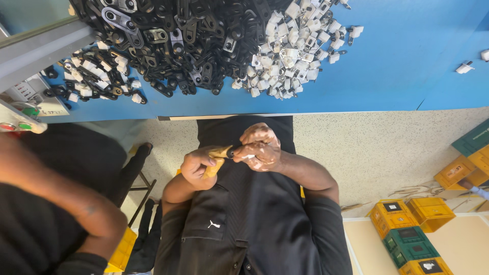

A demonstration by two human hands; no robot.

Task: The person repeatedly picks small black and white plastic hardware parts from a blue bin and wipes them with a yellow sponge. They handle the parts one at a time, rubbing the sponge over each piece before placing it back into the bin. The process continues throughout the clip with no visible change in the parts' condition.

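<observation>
At the far left, well away from either hand, another person's bare forearm crosses the view. Above it is a grey control box with a red and a green button. Up from the fingers, on the blue table, lies a large heap of black metal clips, with some white pieces mixed in along its left edge.

The left hand is held over the lap of the black shirt. Its fingers are curled tight around the tan handle of a small hand tool. The tool's dark tip points right and reaches the fingers of the right hand, which presses close against the left.

The right hand's fingers are bunched shut around something small and pale, possibly one of the white pieces. It is mostly hidden by the fingers, so I cannot say for sure.

Above and to the right of the right-hand fingers, a heap of white plastic clips lies against the black one. A single white clip lies apart near the table's right end. Far to the right of the hands, yellow and green crates stand on the speckled floor.
</observation>
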